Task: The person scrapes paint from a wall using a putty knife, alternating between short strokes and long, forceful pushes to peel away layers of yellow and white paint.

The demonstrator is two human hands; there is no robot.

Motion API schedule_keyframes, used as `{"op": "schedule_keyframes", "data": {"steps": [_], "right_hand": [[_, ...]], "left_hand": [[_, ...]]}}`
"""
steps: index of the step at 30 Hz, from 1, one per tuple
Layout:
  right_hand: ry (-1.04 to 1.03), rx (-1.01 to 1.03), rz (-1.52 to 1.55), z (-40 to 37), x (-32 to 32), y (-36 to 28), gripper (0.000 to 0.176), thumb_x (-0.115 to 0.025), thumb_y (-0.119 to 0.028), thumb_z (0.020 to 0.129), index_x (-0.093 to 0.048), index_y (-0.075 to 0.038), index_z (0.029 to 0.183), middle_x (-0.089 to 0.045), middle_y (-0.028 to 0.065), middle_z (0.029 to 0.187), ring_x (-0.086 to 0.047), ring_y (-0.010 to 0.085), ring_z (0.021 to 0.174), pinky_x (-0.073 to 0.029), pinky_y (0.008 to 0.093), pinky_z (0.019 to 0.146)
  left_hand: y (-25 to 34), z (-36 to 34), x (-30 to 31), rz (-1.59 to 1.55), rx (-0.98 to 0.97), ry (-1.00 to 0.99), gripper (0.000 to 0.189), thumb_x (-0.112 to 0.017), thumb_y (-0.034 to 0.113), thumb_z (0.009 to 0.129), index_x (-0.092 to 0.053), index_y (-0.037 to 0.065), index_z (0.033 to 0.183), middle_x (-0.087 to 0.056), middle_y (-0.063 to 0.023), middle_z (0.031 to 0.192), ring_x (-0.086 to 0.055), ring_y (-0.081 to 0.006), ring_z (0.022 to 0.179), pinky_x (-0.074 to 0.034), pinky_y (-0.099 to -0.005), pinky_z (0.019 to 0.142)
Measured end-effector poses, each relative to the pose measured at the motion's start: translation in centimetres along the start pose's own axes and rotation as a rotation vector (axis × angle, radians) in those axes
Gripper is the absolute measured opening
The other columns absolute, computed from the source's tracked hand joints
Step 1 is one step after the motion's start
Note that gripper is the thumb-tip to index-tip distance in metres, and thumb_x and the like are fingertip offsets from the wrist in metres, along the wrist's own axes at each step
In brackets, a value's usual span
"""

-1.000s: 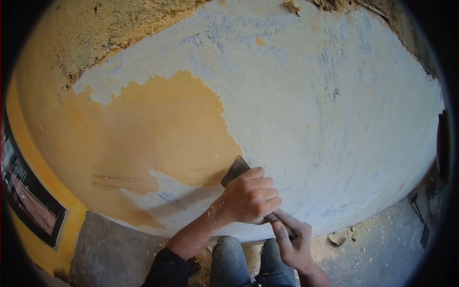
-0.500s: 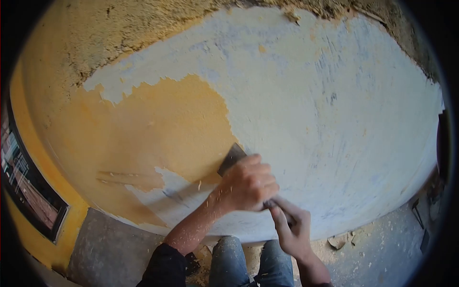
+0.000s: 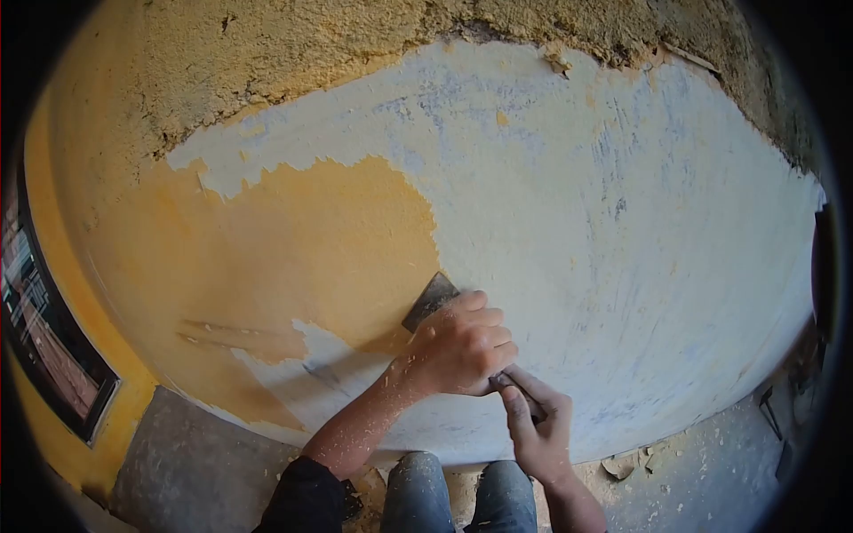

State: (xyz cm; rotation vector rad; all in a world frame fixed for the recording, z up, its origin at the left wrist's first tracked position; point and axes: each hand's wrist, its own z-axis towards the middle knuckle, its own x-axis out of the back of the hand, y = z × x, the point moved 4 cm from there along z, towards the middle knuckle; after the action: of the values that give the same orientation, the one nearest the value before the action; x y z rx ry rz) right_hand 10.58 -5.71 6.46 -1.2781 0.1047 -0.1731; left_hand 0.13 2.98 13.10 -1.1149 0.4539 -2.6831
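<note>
Both hands grip one scraper (image 3: 432,300), its wide flat blade lying against the wall at the edge of the yellow paint (image 3: 329,240). My left hand (image 3: 464,345) is closed around the scraper just behind the blade. Lower and to the right, my right hand (image 3: 540,435) wraps the rear end of the handle, thumb laid along it. To the right of the blade the wall shows a pale, bare surface (image 3: 569,231) with bluish streaks. Fine flakes cling to my left forearm. My left hand hides the middle of the scraper.
Rough, crumbling plaster (image 3: 311,44) runs along the top of the wall. A dark-framed window (image 3: 67,355) is at the left. Paint chips (image 3: 619,466) litter the grey floor (image 3: 200,457) by my knees (image 3: 416,489). Dark objects (image 3: 782,413) stand at the far right.
My view has tilted slightly, so the upper wall sits lower in the picture. Both hands keep the same grip, and the blade stays close to the yellow paint's edge.
</note>
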Motion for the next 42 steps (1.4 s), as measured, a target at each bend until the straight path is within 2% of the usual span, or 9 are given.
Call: {"op": "schedule_keyframes", "data": {"steps": [3, 4, 11, 13, 17, 33, 37, 41, 42], "right_hand": [[-0.079, 0.104, -0.167, -3.0, 0.8, -1.4, 0.035, -0.057, -0.010, 0.098, -0.060, 0.008, 0.128, -0.075, 0.0176, 0.096, -0.065, 0.0067, 0.081, -0.049, 0.0211, 0.069], [0.014, 0.146, -0.069, -3.5, 0.1, -1.3, 0.035, -0.054, -0.011, 0.100, -0.059, 0.013, 0.125, -0.067, 0.0039, 0.081, -0.048, 0.0029, 0.061, -0.038, 0.0189, 0.055], [-0.002, 0.140, -0.072, -2.3, 0.3, -1.1, 0.034, -0.055, -0.010, 0.099, -0.060, 0.013, 0.124, -0.070, 0.0075, 0.089, -0.050, 0.0033, 0.065, -0.039, 0.0190, 0.056], [0.000, 0.191, -0.094, -2.3, 0.1, -1.0, 0.032, -0.056, -0.006, 0.096, -0.061, 0.009, 0.124, -0.075, 0.0162, 0.095, -0.065, 0.0064, 0.082, -0.049, 0.0209, 0.070], [-0.018, 0.032, -0.037, -0.8, 0.7, -0.8, 0.030, -0.056, -0.005, 0.096, -0.062, 0.010, 0.122, -0.072, 0.0090, 0.084, -0.052, 0.0017, 0.073, -0.042, 0.0177, 0.063], [-0.024, 0.139, -0.109, 0.1, 0.1, -2.9, 0.032, -0.056, -0.009, 0.097, -0.061, 0.008, 0.124, -0.055, -0.0005, 0.062, -0.042, 0.0023, 0.060, -0.034, 0.0211, 0.053], [0.068, 0.379, -0.150, -1.2, -0.9, -2.8, 0.031, -0.057, -0.008, 0.097, -0.062, 0.007, 0.124, -0.054, 0.0007, 0.060, -0.041, 0.0018, 0.058, -0.033, 0.0213, 0.051], [-0.034, 0.184, -0.198, 0.3, -0.3, -4.3, 0.031, -0.054, -0.008, 0.097, -0.062, 0.009, 0.122, -0.049, 0.0014, 0.053, -0.041, 0.0022, 0.055, -0.033, 0.0221, 0.050], [-0.083, 0.077, -0.210, -1.0, 0.2, -4.5, 0.050, -0.069, -0.026, 0.092, -0.059, 0.008, 0.127, -0.059, 0.0063, 0.076, -0.052, 0.0067, 0.070, -0.042, 0.0230, 0.059]], "left_hand": [[1.1, -0.2, 0.4, -0.091, -0.006, -0.020, 0.025, -0.067, 0.025, 0.054, -0.043, 0.016, 0.056, -0.040, 0.0027, 0.055, -0.046, -0.0161, 0.056, -0.035, -0.0325, 0.056], [1.1, -0.3, 0.1, -0.128, -0.012, 0.000, 0.025, -0.067, 0.024, 0.054, -0.043, 0.016, 0.056, -0.040, 0.0027, 0.055, -0.047, -0.0165, 0.057, -0.035, -0.0323, 0.056], [1.0, 0.0, 0.1, -0.091, 0.017, 0.020, 0.026, -0.068, 0.025, 0.053, -0.044, 0.015, 0.056, -0.042, 0.0026, 0.055, -0.048, -0.0172, 0.058, -0.037, -0.0324, 0.058], [0.2, 0.0, 0.5, -0.057, -0.001, 0.017, 0.026, -0.069, 0.025, 0.054, -0.044, 0.016, 0.056, -0.042, 0.0024, 0.055, -0.049, -0.0170, 0.058, -0.037, -0.0327, 0.058], [-0.2, 0.1, 0.2, 0.059, 0.021, 0.037, 0.026, -0.069, 0.026, 0.054, -0.045, 0.017, 0.056, -0.043, 0.0021, 0.055, -0.050, -0.0164, 0.058, -0.038, -0.0330, 0.058], [-0.9, 1.4, 2.4, 0.081, 0.027, 0.061, 0.025, -0.067, 0.027, 0.055, -0.045, 0.017, 0.055, -0.044, 0.0022, 0.055, -0.050, -0.0176, 0.057, -0.039, -0.0331, 0.057], [-0.5, 1.1, 2.3, -0.072, -0.039, 0.020, 0.025, -0.067, 0.028, 0.056, -0.045, 0.016, 0.056, -0.044, 0.0020, 0.055, -0.051, -0.0181, 0.057, -0.038, -0.0338, 0.057], [-1.2, 1.6, 3.3, 0.066, 0.016, 0.086, 0.027, -0.068, 0.027, 0.054, -0.043, 0.016, 0.055, -0.043, 0.0019, 0.055, -0.049, -0.0181, 0.057, -0.037, -0.0342, 0.057], [-0.5, 1.7, 3.5, -0.022, -0.002, 0.106, 0.030, -0.069, 0.028, 0.052, -0.042, 0.015, 0.055, -0.042, 0.0019, 0.055, -0.048, -0.0184, 0.056, -0.036, -0.0343, 0.056]]}}
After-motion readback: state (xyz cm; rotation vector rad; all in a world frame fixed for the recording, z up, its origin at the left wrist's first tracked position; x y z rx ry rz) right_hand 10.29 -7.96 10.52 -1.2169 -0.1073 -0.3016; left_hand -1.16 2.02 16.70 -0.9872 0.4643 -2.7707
